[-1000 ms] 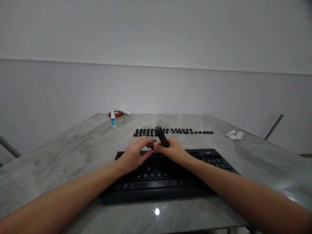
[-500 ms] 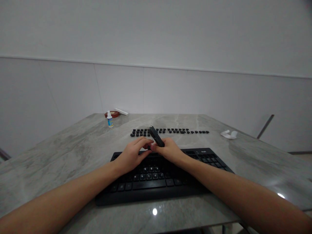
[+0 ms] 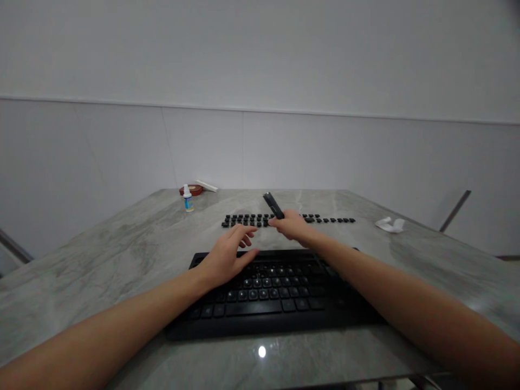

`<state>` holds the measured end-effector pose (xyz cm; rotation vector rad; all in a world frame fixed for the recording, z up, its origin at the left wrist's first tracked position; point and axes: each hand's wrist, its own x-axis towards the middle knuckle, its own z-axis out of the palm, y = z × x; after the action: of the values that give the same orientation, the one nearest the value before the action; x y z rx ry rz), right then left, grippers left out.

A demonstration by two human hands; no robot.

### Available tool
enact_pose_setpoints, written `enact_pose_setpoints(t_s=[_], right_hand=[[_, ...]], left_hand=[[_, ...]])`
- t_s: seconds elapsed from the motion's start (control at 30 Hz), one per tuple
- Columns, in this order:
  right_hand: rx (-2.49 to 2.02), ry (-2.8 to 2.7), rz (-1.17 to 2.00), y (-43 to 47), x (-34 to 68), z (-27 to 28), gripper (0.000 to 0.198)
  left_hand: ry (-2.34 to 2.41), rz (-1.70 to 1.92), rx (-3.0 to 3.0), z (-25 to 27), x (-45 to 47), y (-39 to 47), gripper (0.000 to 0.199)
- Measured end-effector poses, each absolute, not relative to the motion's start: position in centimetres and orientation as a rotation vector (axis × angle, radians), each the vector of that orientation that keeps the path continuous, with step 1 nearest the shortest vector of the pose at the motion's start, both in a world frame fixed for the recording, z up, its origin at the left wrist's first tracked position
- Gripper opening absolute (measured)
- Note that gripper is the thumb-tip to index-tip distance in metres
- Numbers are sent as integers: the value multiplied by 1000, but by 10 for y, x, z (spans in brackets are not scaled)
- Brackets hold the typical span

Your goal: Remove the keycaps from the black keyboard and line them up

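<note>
My right hand [image 3: 291,223] grips a slim black handheld tool [image 3: 273,206] with a shiny tip; its exact kind is unclear. The fingertips are down at the rows of loose black keycaps [image 3: 246,218], and whether a keycap is pinched there too is too small to tell. Over the upper left of a black keyboard [image 3: 260,323] hovers my left hand [image 3: 228,253], thumb and fingers apart, with nothing in it. Many of the keyboard's key positions lack their caps and show round domed spots, while the space bar and several neighbouring keys are in place.
At the back left stand a small white-and-blue bottle [image 3: 188,200], a reddish-brown round case [image 3: 194,190] and a white strip [image 3: 207,186]. A crumpled white tissue [image 3: 390,225] lies to the right on the grey marbled table [image 3: 122,260]. A wall rises behind.
My hands have parted. The right one, with the black tool, has moved forward from above the keyboard to the keycap rows. The left has loosened its pinch and opened.
</note>
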<state>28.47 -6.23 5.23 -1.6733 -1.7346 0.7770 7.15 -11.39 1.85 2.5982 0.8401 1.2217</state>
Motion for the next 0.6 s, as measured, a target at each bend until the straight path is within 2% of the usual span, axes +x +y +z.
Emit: enact_pose_setpoints(t_s=[0.17,0.33,0.6], right_hand=[[-1839,-1674,845,-10,310,47,11],[-1917,-1753,926,-2,320,31,14],[-1982,-1857,800,6,309,25,12]], left_hand=[[883,1200,2607,20,71,-116,31],[883,1175,2656,23,71,-119,27],[898,1174,2680,24,73,-118,25]])
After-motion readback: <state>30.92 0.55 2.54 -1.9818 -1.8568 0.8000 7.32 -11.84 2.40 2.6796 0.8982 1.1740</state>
